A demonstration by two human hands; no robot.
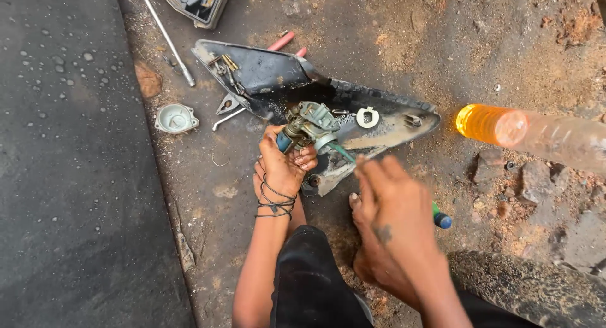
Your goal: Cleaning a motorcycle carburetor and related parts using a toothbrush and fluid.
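- Left hand (282, 167) closed tight around a small metal engine part (307, 124).
- Right hand (392, 202), fingers curled on a green screwdriver (435, 214), tip touching the part.
- Orange bottle (527, 134) lying nearby on dirt.

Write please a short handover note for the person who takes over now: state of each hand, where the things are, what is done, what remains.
Left hand: grips the small grey-green metal carburettor over the black plastic side panel.
Right hand: holds the green-handled screwdriver, tip at the carburettor.
Round metal bowl cover lies on the ground to the left, so the carburettor is already partly opened.
Orange plastic bottle lies on the right.
Left: the screwdriver work at the carburettor is not finished.
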